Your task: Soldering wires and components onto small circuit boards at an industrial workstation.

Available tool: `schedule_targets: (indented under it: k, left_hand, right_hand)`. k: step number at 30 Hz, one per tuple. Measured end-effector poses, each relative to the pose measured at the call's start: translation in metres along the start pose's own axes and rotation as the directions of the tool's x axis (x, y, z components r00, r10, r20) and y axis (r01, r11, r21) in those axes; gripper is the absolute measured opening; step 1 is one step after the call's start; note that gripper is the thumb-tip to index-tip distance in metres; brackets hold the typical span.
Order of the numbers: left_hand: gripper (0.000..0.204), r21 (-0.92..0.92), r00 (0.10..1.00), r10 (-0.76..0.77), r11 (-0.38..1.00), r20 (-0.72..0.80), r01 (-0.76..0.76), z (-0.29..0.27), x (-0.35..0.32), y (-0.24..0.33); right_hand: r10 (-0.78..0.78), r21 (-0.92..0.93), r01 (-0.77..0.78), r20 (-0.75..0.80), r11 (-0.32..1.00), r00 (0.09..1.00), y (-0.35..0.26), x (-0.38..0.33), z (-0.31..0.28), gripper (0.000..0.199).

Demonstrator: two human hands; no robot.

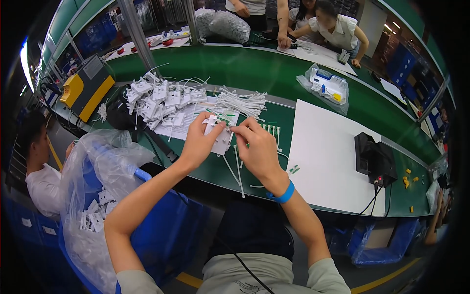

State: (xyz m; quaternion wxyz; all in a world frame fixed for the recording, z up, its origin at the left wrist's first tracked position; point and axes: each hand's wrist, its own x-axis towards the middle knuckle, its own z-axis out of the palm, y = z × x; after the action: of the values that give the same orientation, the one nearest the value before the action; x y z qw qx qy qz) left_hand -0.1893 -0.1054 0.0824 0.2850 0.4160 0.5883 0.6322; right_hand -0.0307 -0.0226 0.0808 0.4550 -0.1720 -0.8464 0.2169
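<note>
Two hands meet over the near edge of the green desk [254, 73], and between them we hold one small white plastic plate [219, 135] a little above the surface. Our left hand [198, 142] carries it, thumb and fingers closed on its left side. Our right hand [257, 147] has a narrow pinch grip at the plate's right edge, closed on what looks like a thin white tie; whether that tie is already threaded we cannot tell.

We judge this to be the fitting step, one tie going into one plate. The next move would call for a steady left hold and a fine push or pull from the right fingertips along the tie's line.

The plate sits tilted, its long axis running from far-left to near-right, its flat face turned up towards us. Loose white ties [238, 171] lie on the desk just beneath our hands, pointing mostly near and far. A bundle of ties [242, 103] rests farther off, and a heap of white plates [159, 98] lies to the far left. A white sheet [328, 161] covers the desk to the right, with a black device [374, 159] on it.
</note>
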Motion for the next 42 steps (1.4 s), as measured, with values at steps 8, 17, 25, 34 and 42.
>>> schedule_targets:
  k: [8,17,25,34,42]
  left_hand:
    - [0.017,0.070,1.000,-0.013,0.997,0.004,0.013,-0.004,0.002,0.005]
    - [0.018,0.079,0.969,-0.128,0.990,0.209,0.113,0.016,-0.015,0.013]
    - [0.018,0.084,0.930,-0.201,0.979,0.309,0.184,0.020,-0.027,0.022]
    - [0.019,0.077,0.919,-0.244,0.970,0.309,0.231,0.016,-0.022,0.021]
    - [0.023,0.182,0.948,-0.103,0.982,0.303,0.048,0.030,-0.015,0.011]
  right_hand:
    - [0.163,0.109,-0.168,0.055,0.980,0.985,-0.004,-0.003,-0.018,0.009]
    - [0.310,0.041,-0.330,0.256,0.943,0.916,0.039,-0.011,-0.041,0.028]
    - [0.392,-0.133,-0.400,0.616,0.907,0.683,0.096,-0.006,-0.052,0.039]
    - [0.488,-0.026,-0.562,0.530,0.827,0.693,0.100,-0.011,-0.044,0.038]
    - [0.149,0.284,-0.492,0.727,0.823,0.670,0.054,-0.015,-0.066,0.039]
